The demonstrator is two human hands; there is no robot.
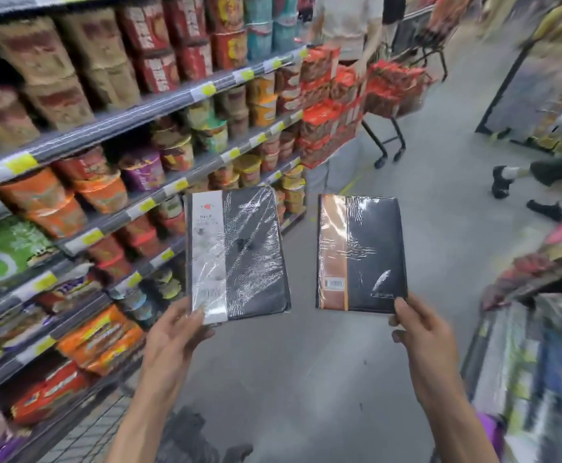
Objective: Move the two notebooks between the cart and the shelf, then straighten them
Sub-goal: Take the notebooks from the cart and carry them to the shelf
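I hold two plastic-wrapped notebooks upright over the aisle floor. The black notebook with a white band [239,252] is on the left, and my left hand [176,332] pinches its lower left corner. The black notebook with a brown band [361,253] is on the right, gripped at its lower right corner by my right hand [421,332]. The two notebooks do not touch. The wire cart [95,432] is at the bottom left, below my left arm. The shelf [105,128] of instant noodles runs along the left.
Another person stands by a loaded trolley [386,95] at the far end of the shelf. Someone's legs and black shoes [503,182] cross at the right. A display of packaged goods [537,362] stands at the right. Grey floor [306,379] lies between.
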